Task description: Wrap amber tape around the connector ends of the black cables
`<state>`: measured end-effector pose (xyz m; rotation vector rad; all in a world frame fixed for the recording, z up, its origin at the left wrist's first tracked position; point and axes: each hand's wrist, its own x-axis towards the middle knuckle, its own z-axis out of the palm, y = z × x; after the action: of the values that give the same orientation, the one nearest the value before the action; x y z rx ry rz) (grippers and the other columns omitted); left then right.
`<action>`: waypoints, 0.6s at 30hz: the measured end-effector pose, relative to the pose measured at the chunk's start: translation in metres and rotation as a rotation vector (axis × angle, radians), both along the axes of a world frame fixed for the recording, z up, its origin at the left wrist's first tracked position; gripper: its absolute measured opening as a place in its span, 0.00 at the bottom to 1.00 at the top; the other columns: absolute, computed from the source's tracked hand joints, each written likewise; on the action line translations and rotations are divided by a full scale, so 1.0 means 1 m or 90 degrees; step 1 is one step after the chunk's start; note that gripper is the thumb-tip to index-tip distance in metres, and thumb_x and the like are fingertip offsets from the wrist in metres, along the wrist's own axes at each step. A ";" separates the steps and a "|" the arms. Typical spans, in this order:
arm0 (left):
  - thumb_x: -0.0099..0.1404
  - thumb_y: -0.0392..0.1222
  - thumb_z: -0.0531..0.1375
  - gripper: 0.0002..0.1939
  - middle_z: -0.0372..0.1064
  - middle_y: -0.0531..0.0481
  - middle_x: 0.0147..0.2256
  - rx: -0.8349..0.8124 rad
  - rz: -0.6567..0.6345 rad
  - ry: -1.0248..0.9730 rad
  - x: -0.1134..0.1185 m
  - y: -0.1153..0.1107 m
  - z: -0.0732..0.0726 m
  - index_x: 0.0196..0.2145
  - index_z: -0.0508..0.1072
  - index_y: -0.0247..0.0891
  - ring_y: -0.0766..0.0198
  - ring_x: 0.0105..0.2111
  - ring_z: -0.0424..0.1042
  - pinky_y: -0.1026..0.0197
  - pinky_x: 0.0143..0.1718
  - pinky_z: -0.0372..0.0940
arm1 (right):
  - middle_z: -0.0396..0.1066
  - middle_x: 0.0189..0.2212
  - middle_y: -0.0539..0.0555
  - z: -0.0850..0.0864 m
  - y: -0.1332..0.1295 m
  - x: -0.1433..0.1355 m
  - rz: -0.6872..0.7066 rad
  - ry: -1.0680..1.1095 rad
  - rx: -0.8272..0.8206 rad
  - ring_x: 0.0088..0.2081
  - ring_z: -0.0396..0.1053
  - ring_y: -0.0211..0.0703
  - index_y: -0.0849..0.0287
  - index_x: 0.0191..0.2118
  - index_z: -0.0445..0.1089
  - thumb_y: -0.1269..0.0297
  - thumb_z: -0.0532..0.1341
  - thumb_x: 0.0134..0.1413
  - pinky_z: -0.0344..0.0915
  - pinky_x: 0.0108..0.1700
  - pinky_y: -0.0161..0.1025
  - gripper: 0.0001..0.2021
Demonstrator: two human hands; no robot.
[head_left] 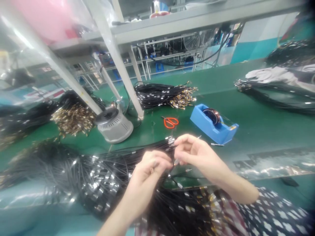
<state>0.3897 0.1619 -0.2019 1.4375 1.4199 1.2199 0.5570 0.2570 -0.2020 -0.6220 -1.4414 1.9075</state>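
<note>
My left hand (150, 170) is closed in a pinch at the edge of the green bench, its fingertips close to those of my right hand (198, 153). Between them is the end of a thin black cable with a small silvery connector (176, 162); the right thumb and fingers pinch that connector. Under and left of my left hand spreads a large bundle of black cables (98, 173) with clear or white tags. More black cables (182, 206) with gold-coloured ends lie over my lap. Just beyond my fingertips rest several cable ends with silvery connectors (169, 140).
Orange-handled snips (169, 123) and a blue tape dispenser (209, 126) lie beyond my hands. A grey round device (113, 126) stands left by a white shelf post (123, 59). Further cable bundles (162, 95) lie at the back, left and right.
</note>
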 end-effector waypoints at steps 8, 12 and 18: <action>0.56 0.53 0.67 0.20 0.61 0.54 0.27 -0.248 -0.029 -0.262 -0.003 0.002 -0.007 0.39 0.73 0.34 0.80 0.17 0.45 0.70 0.18 0.41 | 0.71 0.25 0.50 -0.003 0.008 -0.002 0.084 0.010 -0.044 0.26 0.68 0.31 0.64 0.42 0.62 0.68 0.69 0.49 0.63 0.30 0.28 0.17; 0.54 0.54 0.68 0.21 0.66 0.49 0.22 -0.272 -0.009 -0.232 0.004 -0.006 -0.012 0.29 0.72 0.29 0.79 0.16 0.50 0.72 0.17 0.42 | 0.70 0.25 0.50 -0.012 -0.001 -0.016 0.074 -0.039 -0.078 0.25 0.68 0.32 0.65 0.39 0.64 0.63 0.72 0.43 0.66 0.31 0.32 0.20; 0.36 0.53 0.76 0.25 0.67 0.50 0.23 -0.285 0.299 -0.493 0.016 -0.022 -0.018 0.27 0.76 0.34 0.76 0.22 0.63 0.78 0.21 0.56 | 0.74 0.32 0.55 -0.007 0.039 0.038 -0.175 -0.335 0.243 0.31 0.70 0.37 0.65 0.37 0.74 0.56 0.62 0.54 0.67 0.36 0.35 0.14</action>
<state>0.4060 0.1401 -0.2195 0.2576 1.3593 1.4034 0.5953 0.2956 -0.2086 -1.1184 -1.8652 1.2571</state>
